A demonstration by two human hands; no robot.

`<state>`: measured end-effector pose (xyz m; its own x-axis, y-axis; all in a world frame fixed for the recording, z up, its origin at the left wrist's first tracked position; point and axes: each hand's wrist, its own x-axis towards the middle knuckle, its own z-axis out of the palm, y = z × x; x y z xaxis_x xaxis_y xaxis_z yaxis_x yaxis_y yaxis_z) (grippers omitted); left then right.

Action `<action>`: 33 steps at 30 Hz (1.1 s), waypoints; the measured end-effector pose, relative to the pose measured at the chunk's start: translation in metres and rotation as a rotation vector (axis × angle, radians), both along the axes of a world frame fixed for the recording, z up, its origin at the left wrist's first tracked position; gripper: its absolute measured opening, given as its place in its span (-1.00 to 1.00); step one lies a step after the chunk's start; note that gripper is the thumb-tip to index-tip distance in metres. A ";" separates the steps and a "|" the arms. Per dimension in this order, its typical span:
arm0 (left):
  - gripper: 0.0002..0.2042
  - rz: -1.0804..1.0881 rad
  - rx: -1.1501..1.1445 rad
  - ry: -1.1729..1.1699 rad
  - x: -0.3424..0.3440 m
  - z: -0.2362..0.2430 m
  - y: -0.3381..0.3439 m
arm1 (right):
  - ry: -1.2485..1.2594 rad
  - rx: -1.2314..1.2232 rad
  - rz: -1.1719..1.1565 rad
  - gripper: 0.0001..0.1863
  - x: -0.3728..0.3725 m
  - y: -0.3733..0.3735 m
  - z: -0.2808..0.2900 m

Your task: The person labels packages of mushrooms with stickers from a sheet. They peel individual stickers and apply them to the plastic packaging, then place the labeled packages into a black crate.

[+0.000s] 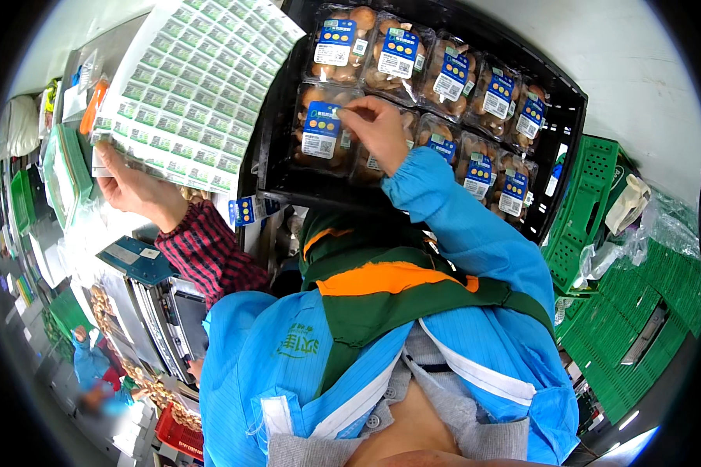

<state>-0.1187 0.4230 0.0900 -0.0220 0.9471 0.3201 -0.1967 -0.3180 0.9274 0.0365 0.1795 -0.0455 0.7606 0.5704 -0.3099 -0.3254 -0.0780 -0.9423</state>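
Observation:
My left hand grips the lower left corner of a large sheet of small green-and-white stickers, thumb on top. A black plastic crate in front of me holds two rows of clear packs of brown mushrooms, each with a blue-and-white label. My right hand reaches over the near row, thumb and forefinger pinched at the upper right of the label on the leftmost near mushroom pack. Whatever sits between those fingertips is too small to make out. The hand partly covers the neighbouring pack.
Green plastic crates stand to the right, with clear plastic wrap beside them. Left of me are a blue clipboard-like board and an orange-handled tool. A co-worker in blue is far off at lower left, near a red basket.

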 end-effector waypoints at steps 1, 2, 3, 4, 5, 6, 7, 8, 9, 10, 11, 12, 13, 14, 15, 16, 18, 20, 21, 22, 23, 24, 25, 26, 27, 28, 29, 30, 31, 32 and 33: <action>-0.72 0.009 -0.015 -0.002 0.002 0.000 -0.005 | 0.048 -0.015 0.005 -0.83 -0.001 0.006 -0.007; -0.78 -0.024 -0.026 -0.063 0.003 0.001 -0.008 | 0.065 -0.025 -0.016 -0.83 -0.002 0.013 -0.012; -0.78 -0.033 -0.036 -0.073 0.003 0.000 -0.010 | 0.083 -0.036 -0.036 -0.83 -0.003 0.020 -0.017; -0.78 -0.038 -0.046 -0.083 0.002 0.000 -0.011 | 0.101 -0.045 -0.053 -0.83 -0.004 0.027 -0.021; -0.78 -0.043 -0.054 -0.093 0.001 -0.001 -0.012 | 0.050 -0.067 -0.043 -0.82 -0.004 0.032 -0.026; -0.77 -0.041 -0.034 -0.114 0.001 -0.003 -0.012 | 0.000 -0.088 -0.033 -0.82 -0.004 0.038 -0.032; -0.78 -0.042 -0.057 -0.142 0.005 -0.004 -0.012 | -0.054 -0.110 -0.034 -0.82 -0.001 0.042 -0.038; -0.78 -0.058 -0.056 -0.152 0.008 -0.006 -0.011 | -0.107 -0.150 -0.011 -0.81 0.001 0.046 -0.044; -0.78 -0.075 -0.056 -0.162 0.010 -0.007 -0.011 | -0.156 -0.173 -0.002 -0.80 0.003 0.048 -0.049; -0.78 -0.088 -0.076 -0.157 0.011 -0.005 -0.013 | -0.203 -0.195 0.014 -0.80 0.003 0.051 -0.048; -0.78 -0.088 -0.079 -0.165 0.011 -0.004 -0.015 | -0.250 -0.217 0.029 -0.79 0.003 0.053 -0.046; -0.78 -0.090 -0.083 -0.173 0.012 -0.004 -0.016 | -0.331 -0.270 0.049 -0.78 0.002 0.055 -0.046; -0.77 -0.096 -0.087 -0.183 0.013 -0.003 -0.015 | -0.412 -0.323 0.065 -0.78 0.002 0.056 -0.044; -0.78 -0.089 -0.091 -0.175 0.011 -0.006 -0.013 | -0.493 -0.377 0.080 -0.77 0.002 0.057 -0.041; -0.78 -0.097 -0.097 -0.171 0.011 -0.005 -0.014 | -0.493 -0.417 0.121 -0.76 0.003 0.058 -0.039; -0.78 -0.108 -0.100 -0.166 0.012 -0.003 -0.017 | -0.491 -0.454 0.159 -0.75 0.005 0.059 -0.033; -0.79 -0.115 -0.100 -0.171 0.015 0.000 -0.019 | -0.495 -0.486 0.177 -0.75 0.008 0.058 -0.034; -0.80 -0.120 -0.104 -0.205 0.028 -0.002 -0.021 | -0.518 -0.489 0.121 -0.75 0.018 0.051 -0.025; -0.74 -0.119 -0.080 -0.108 0.022 -0.007 -0.014 | -0.560 -0.495 0.148 -0.72 0.018 0.046 -0.019; -0.70 -0.112 -0.017 -0.017 0.019 -0.024 0.001 | -0.542 -0.339 0.109 -0.72 0.025 0.038 -0.026; -0.65 -0.091 0.052 0.069 0.017 -0.031 0.005 | -0.536 -0.180 0.084 -0.72 0.033 0.034 -0.029; -0.61 -0.185 -0.142 -0.011 0.033 -0.009 -0.026 | -0.210 -0.046 0.125 -0.64 0.040 0.023 -0.014; -0.56 -0.295 -0.342 -0.080 0.047 0.015 -0.057 | 0.106 0.106 0.138 -0.55 0.044 0.009 0.010; -0.54 -0.359 -0.337 -0.065 0.051 0.020 -0.072 | 0.282 0.335 0.100 -0.44 0.048 -0.008 0.027; -0.52 -0.424 -0.319 -0.049 0.054 0.027 -0.080 | 0.439 0.591 0.068 -0.33 0.052 -0.022 0.047; -0.53 -0.474 -0.223 0.108 0.050 0.026 -0.079 | 0.383 0.599 0.045 -0.27 0.055 -0.041 0.068; -0.53 -0.520 -0.110 0.258 0.048 0.014 -0.073 | 0.326 0.607 0.022 -0.20 0.061 -0.063 0.086; -0.54 -0.542 -0.097 0.273 0.058 0.016 -0.083 | 0.318 0.699 0.024 -0.22 0.062 -0.083 0.100; -0.55 -0.565 -0.080 0.290 0.068 0.020 -0.094 | 0.145 0.541 -0.006 -0.32 0.059 -0.104 0.128; -0.56 -0.591 -0.180 0.185 0.084 0.033 -0.130 | -0.034 0.402 -0.030 -0.37 0.058 -0.128 0.138; -0.58 -0.613 -0.284 0.082 0.095 0.041 -0.155 | -0.206 0.254 -0.053 -0.41 0.055 -0.151 0.144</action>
<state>-0.0236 0.2685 0.1307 0.5596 0.8280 0.0349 -0.1892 0.0866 0.9781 0.0918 0.0282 0.0983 0.8231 0.5679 0.0010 -0.1230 0.1801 -0.9759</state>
